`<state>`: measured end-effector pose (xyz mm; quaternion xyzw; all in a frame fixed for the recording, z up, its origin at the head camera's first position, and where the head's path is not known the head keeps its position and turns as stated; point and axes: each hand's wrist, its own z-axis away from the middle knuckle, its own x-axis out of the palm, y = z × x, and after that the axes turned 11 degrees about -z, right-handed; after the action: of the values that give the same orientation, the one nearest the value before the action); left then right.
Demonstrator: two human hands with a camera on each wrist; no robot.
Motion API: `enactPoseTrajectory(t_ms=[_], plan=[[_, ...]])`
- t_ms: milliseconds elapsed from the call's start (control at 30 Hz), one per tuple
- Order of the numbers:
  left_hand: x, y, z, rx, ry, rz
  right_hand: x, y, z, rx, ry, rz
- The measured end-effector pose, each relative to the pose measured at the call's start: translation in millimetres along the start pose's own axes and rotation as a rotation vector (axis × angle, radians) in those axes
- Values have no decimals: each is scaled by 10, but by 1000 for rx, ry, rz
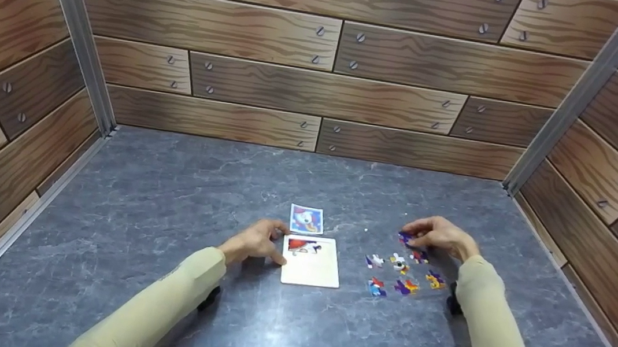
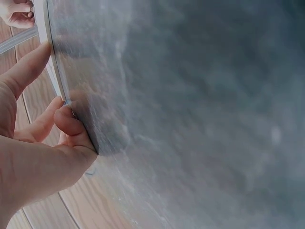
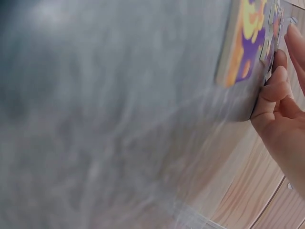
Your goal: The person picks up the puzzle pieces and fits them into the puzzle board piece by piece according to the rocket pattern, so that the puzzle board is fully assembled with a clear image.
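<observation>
Left hand (image 1: 257,240) isn't gripping anything, just thumb and fingertip against the left edge of the white board (image 1: 309,269), I'd guess to stop it sliding, while the right hand (image 1: 441,236) looks to be pinching a purple puzzle piece (image 1: 404,238) well off to the right. The loose pieces (image 1: 405,287) are spread out, probably so they're easy to see, and the picture card (image 1: 306,220) sits just past the board, likely as a reference.

Long, pale yellow-green sleeves (image 1: 158,300)
</observation>
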<state>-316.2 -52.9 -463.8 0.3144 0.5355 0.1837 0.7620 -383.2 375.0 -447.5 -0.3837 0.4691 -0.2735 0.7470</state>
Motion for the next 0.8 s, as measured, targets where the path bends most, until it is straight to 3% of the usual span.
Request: enactPoseTrajectory(t_ms=[133, 333, 500, 633, 800], plan=[[-21, -23, 0, 9, -8, -5, 16, -28, -5, 9, 7, 56], [-95, -99, -29, 121, 6, -48, 26, -28, -50, 14, 16, 113], [-124, -159, -51, 206, 25, -74, 48, -39, -84, 19, 27, 118], [-113, -143, -61, 224, -5, -54, 59, -45, -80, 40, 40, 118], [-90, -100, -92, 255, 4, -136, 51, -42, -59, 22, 36, 73]])
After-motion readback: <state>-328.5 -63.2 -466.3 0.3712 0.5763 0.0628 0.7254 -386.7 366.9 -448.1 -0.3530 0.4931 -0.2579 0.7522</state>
